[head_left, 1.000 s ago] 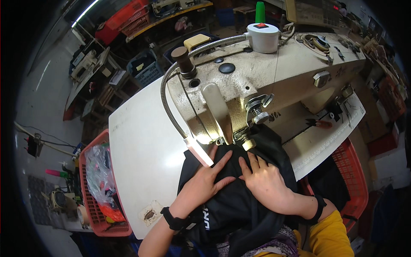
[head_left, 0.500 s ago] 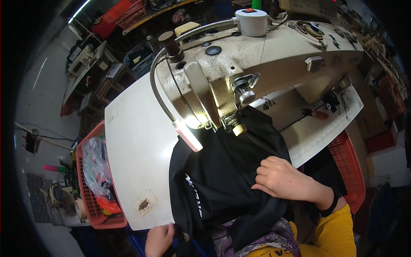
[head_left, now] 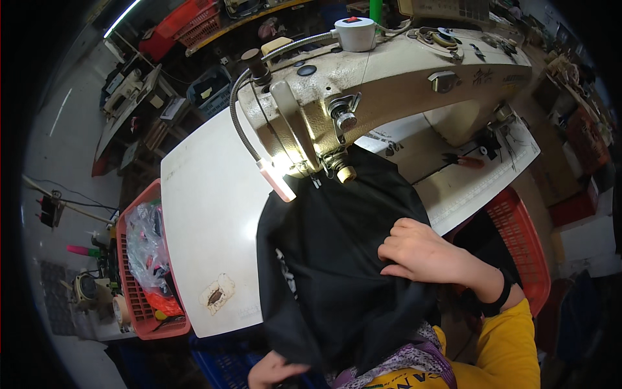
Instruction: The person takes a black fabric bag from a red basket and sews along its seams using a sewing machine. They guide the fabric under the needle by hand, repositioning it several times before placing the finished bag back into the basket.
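A black cloth (head_left: 337,259) with a white print lies on the sewing machine's white bed and drapes over its front edge toward my lap. Its far end runs beneath the needle area of the cream sewing machine (head_left: 389,84). Curled over the cloth's right side, my right hand (head_left: 418,251) grips a fold of it. At the lower left, beyond the bed's front edge, my left hand (head_left: 275,371) is closed at the cloth's hanging edge; part of its fingers is hidden there. A lit lamp (head_left: 277,181) on a bendy metal neck shines beside the needle.
Red-handled snips (head_left: 463,160) lie on the bed behind the cloth, right of the needle. A red basket (head_left: 146,330) with plastic bags stands left of the bed, another red basket (head_left: 518,227) on the right. Below the bed's front edge is a blue crate (head_left: 227,360).
My left hand has moved right and toward me, and the cloth's lower left part has shifted and blurred. My right hand remains on the cloth. The view has shifted slightly.
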### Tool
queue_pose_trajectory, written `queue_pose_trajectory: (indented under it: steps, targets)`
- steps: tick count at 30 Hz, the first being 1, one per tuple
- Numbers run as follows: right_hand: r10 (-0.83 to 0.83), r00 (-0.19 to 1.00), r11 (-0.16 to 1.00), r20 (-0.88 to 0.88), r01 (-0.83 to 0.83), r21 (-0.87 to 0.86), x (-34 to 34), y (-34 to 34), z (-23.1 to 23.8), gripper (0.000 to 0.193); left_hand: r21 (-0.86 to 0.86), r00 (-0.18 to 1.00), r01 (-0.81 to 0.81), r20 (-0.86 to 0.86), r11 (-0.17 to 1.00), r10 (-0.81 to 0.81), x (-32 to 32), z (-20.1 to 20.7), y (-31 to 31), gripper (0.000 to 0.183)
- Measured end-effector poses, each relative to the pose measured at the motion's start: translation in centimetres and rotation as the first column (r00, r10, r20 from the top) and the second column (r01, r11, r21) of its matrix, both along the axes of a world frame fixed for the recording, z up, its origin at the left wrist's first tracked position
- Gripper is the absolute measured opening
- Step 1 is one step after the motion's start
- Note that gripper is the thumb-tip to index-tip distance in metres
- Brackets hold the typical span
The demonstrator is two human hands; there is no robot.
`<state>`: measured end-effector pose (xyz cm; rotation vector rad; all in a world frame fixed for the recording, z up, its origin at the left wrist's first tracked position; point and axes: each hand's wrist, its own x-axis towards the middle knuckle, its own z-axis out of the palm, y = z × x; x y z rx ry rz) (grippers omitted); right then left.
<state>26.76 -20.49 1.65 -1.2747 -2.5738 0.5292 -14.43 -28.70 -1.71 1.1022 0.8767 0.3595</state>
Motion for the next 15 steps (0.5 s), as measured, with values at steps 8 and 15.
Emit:
queue_pose_trajectory:
  steps: [8, 15]
  targets:
    - [0.048, 0.999, 0.988, -0.01, -0.046, 0.148, -1.0, -0.5, -1.1, 0.058, 0.146, 0.996, -0.052, 0.086, 0.988, 0.04, 5.6, 7.2, 3.9, 0.035]
    - [-0.067, 0.998, 0.989, -0.002, 0.066, 0.13, -0.8, -0.9, -1.6, 0.06, 0.18, 0.999, -0.017, 0.054, 0.983, 0.007, -0.1, 0.5, -0.2, 0.037]
